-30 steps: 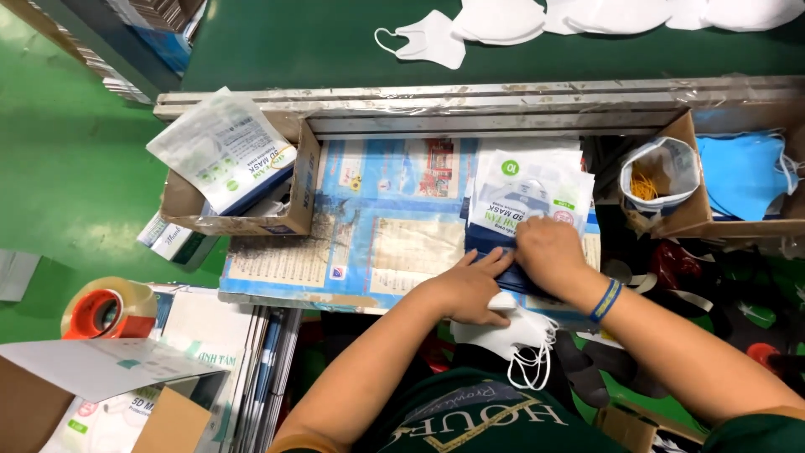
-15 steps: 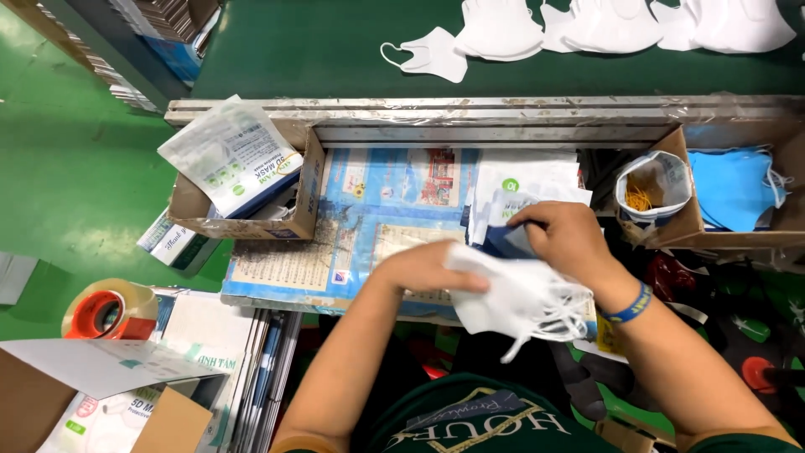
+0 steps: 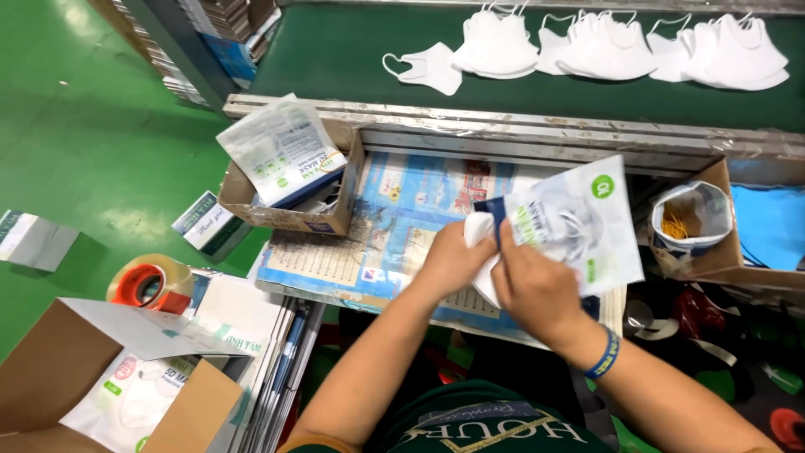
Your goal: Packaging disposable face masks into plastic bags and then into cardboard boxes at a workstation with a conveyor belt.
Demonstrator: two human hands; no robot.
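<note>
A: Pouch (image 3: 579, 222): where is it, and what does it hold?

B: It is lifted above the counter (image 3: 394, 210), near the middle right of the view. It is a flat printed packet, white and grey with a dark blue edge. A white mask (image 3: 480, 235) sits at its left opening, partly outside. How far the mask reaches inside cannot be told.

A: State of the hands?

B: The left hand (image 3: 453, 258) is closed on the mask, pinching it at the pouch mouth. The right hand (image 3: 537, 289) grips the lower left part of the pouch, fingers curled on it. A blue band is on that wrist.

A: Other containers?

B: A cardboard box (image 3: 289, 220) stands at the left end of the counter and holds a stack of printed pouches, the top one tilted upward. A second box (image 3: 721, 260) at the right holds a clear bag (image 3: 689, 220) with small yellow pieces inside. An open carton (image 3: 50, 377) at lower left holds bagged white masks.

A: Surroundings?

B: More masks (image 3: 620, 46) lie in a row on the green belt (image 3: 335, 59) beyond the counter. A tape roll (image 3: 151, 283) rests just beside the carton.
</note>
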